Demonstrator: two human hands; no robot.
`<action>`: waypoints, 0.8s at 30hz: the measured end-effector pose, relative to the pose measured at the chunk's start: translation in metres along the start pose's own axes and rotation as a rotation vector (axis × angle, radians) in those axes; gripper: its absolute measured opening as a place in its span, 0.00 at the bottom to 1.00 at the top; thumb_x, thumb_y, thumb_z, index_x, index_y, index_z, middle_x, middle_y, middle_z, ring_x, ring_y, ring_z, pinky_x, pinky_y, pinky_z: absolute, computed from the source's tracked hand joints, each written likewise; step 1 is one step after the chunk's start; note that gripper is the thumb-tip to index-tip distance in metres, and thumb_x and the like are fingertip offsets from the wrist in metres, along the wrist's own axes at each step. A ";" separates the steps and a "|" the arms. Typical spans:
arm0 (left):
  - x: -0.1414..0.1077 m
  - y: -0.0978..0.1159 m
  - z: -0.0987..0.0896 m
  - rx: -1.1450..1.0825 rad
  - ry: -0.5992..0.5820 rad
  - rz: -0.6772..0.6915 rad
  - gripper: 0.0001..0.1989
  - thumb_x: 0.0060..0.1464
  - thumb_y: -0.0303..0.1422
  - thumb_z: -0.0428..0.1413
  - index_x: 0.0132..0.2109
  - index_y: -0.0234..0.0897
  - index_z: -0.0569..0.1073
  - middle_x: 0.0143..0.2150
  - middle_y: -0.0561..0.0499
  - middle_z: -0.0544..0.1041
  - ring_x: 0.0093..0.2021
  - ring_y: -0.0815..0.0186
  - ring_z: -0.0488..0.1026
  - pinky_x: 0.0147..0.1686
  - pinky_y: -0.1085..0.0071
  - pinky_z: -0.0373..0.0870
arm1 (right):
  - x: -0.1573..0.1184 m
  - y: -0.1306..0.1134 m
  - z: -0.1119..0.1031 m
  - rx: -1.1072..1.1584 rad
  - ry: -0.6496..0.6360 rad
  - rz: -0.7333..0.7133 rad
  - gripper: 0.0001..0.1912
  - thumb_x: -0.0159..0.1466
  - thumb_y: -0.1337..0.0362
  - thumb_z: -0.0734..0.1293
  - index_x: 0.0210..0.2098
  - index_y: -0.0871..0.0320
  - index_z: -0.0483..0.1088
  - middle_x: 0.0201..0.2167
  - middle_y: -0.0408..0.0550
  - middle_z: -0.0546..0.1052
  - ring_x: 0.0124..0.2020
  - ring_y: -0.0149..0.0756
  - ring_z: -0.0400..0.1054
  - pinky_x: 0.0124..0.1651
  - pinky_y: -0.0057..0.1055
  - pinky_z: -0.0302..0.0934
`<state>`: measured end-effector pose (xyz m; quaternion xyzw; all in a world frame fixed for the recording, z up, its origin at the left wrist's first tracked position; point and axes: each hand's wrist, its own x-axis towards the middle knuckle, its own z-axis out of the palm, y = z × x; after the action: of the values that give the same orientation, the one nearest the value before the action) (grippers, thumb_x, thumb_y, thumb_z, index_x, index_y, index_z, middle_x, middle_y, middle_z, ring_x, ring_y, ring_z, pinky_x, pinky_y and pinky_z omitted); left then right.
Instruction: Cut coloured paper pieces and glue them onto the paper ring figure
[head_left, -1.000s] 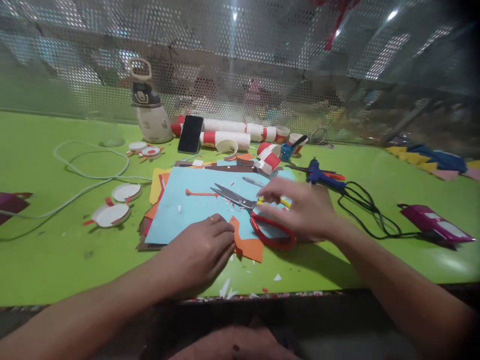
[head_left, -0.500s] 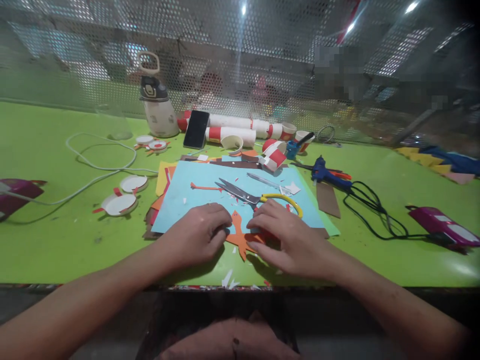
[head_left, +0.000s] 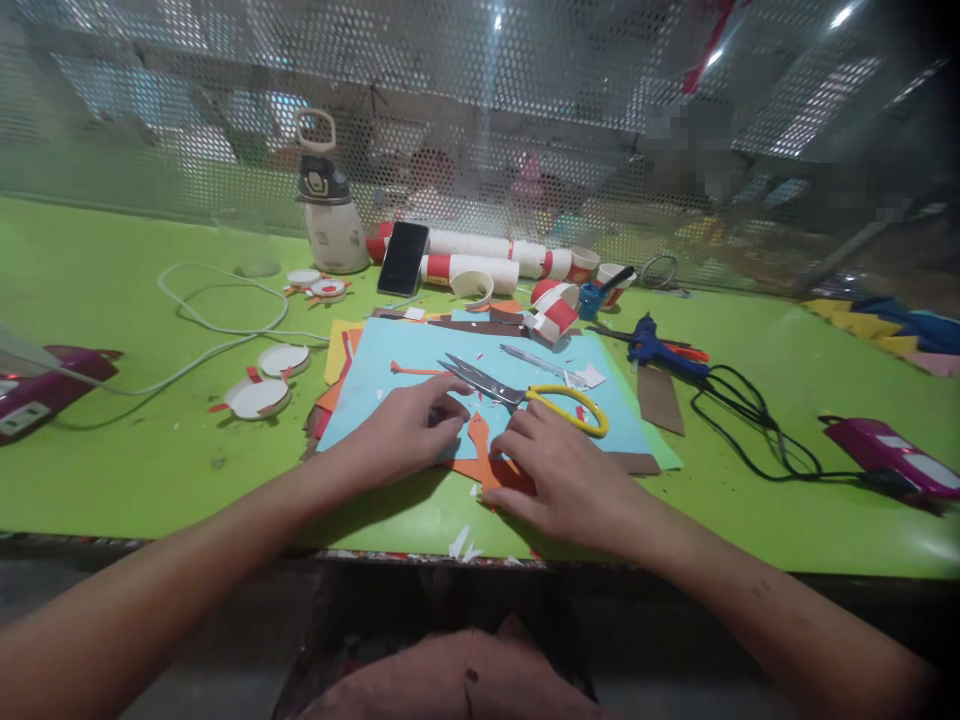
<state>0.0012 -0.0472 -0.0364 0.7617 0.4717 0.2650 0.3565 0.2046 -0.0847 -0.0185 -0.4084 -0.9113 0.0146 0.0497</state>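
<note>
An orange paper cutout (head_left: 478, 436) shaped like a bird or animal, with small dark dots at its head end, lies over the front edge of a light blue paper sheet (head_left: 390, 345). My right hand (head_left: 562, 475) has its thumb on the lower part of this cutout and its fingers curled over the side. Left of it, my left hand (head_left: 401, 425) is held with thumb and fingers parted, nothing between them. Scissors with yellow handles (head_left: 566, 405) rest on the blue sheet, just beyond my right fingers. A thin orange paper strip (head_left: 416, 371) lies near the blades.
Behind the papers are a phone (head_left: 403, 258), white-and-red paper tubes (head_left: 469, 272) and a bottle (head_left: 335, 235). A blue glue gun (head_left: 660, 352) with black cable sits right. White discs (head_left: 256, 398) and a white cord (head_left: 206, 345) are left. Paper scraps (head_left: 461, 543) lie near the front edge.
My left hand has drawn slightly away from the cutout and its fingers have parted. The right hand stays at the cutout, its thumb now over the lower part. The view has shifted slightly.
</note>
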 end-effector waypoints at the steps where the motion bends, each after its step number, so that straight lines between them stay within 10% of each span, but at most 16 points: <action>1: 0.003 0.000 -0.001 -0.044 -0.005 -0.022 0.18 0.53 0.33 0.52 0.51 0.35 0.69 0.40 0.45 0.80 0.38 0.60 0.75 0.38 0.65 0.68 | -0.001 -0.001 0.001 -0.010 0.002 0.002 0.16 0.62 0.51 0.65 0.33 0.60 0.70 0.34 0.51 0.70 0.40 0.44 0.59 0.41 0.38 0.55; 15: 0.018 0.004 0.009 -0.244 0.010 -0.154 0.21 0.41 0.29 0.60 0.46 0.35 0.70 0.27 0.52 0.77 0.29 0.64 0.73 0.31 0.68 0.66 | -0.007 -0.010 0.003 -0.010 0.062 0.026 0.14 0.62 0.54 0.66 0.32 0.61 0.71 0.34 0.52 0.71 0.41 0.45 0.60 0.41 0.38 0.56; 24: 0.021 0.046 -0.019 -0.538 0.069 -0.095 0.21 0.40 0.28 0.61 0.45 0.32 0.69 0.24 0.54 0.75 0.27 0.67 0.70 0.30 0.69 0.63 | 0.014 0.019 -0.026 0.625 0.194 0.276 0.10 0.62 0.60 0.64 0.35 0.60 0.74 0.31 0.49 0.75 0.32 0.35 0.66 0.37 0.33 0.59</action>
<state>0.0198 -0.0363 0.0132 0.6070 0.4315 0.3894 0.5419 0.2121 -0.0621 0.0072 -0.4921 -0.7903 0.2603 0.2560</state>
